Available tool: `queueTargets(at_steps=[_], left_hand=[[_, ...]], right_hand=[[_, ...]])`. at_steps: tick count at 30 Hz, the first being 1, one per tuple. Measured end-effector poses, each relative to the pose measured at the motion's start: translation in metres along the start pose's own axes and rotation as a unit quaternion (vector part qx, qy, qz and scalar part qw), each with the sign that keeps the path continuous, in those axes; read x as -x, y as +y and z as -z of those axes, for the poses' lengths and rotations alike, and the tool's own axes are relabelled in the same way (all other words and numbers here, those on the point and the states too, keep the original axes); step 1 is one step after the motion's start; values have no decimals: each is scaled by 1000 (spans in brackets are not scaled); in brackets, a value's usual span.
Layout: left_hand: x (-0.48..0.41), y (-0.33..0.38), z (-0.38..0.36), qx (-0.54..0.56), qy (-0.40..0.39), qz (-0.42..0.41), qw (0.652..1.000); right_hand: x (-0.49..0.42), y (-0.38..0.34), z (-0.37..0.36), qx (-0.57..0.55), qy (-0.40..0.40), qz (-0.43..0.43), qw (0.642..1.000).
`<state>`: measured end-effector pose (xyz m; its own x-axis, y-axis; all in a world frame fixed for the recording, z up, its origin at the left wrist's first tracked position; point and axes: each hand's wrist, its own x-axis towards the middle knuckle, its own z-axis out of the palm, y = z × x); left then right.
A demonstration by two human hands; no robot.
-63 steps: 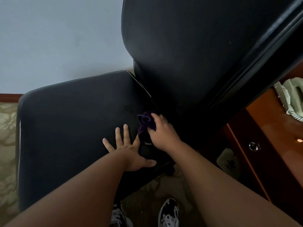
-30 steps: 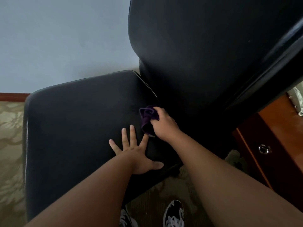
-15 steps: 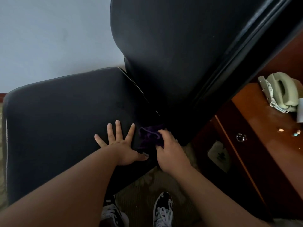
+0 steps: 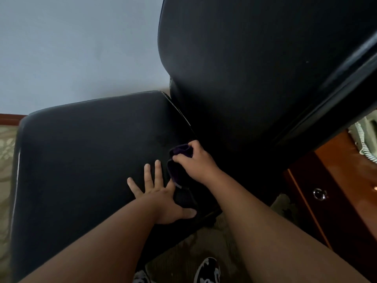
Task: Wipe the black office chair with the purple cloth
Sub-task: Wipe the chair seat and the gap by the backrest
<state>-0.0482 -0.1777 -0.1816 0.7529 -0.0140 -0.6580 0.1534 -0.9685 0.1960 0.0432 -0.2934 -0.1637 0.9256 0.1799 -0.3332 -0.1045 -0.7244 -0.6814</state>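
Note:
The black office chair fills the view, its seat (image 4: pixel 85 160) to the left and its tall backrest (image 4: pixel 244 68) rising at the right. My right hand (image 4: pixel 197 162) grips the bunched purple cloth (image 4: pixel 179 160) and holds it against the seat where it meets the backrest. My left hand (image 4: pixel 161 197) lies flat on the seat with fingers spread, just left of the cloth, thumb near the seat's near edge.
A wooden desk with a round drawer pull (image 4: pixel 319 194) stands at the right, with a corded phone (image 4: pixel 365 137) on top. Patterned carpet (image 4: pixel 195 246) and my shoes (image 4: pixel 206 270) show below the seat edge. A pale wall (image 4: pixel 71 48) lies behind.
My right hand has slid the cloth along the seat crease, first toward me, then back away to the backrest. My left hand has stayed flat on the seat.

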Motion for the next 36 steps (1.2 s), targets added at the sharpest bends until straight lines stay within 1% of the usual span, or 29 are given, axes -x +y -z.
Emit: queueTargets(at_steps=[5, 10, 15, 20, 23, 30, 36], left_hand=[[-4, 0, -3, -7, 2, 11, 1000], [-4, 1, -2, -7, 1, 16, 1000], [0, 2, 0, -12, -4, 18, 1000], [2, 0, 1, -9, -7, 12, 1000], [2, -3, -1, -6, 3, -4, 1000], [-4, -4, -4, -8, 8, -6, 1000], [-10, -5, -8, 3, 10, -5, 1000]], right_hand=[[-33, -16, -2, 12, 6, 21, 1000], [-45, -10, 2, 16, 11, 41, 999], [-21, -1, 0, 44, 42, 60, 996], [26, 25, -2, 55, 66, 54, 995], [34, 29, -5, 66, 75, 37, 994], [-18, -10, -16, 85, 77, 8, 993], [-71, -45, -17, 85, 56, -1, 995]])
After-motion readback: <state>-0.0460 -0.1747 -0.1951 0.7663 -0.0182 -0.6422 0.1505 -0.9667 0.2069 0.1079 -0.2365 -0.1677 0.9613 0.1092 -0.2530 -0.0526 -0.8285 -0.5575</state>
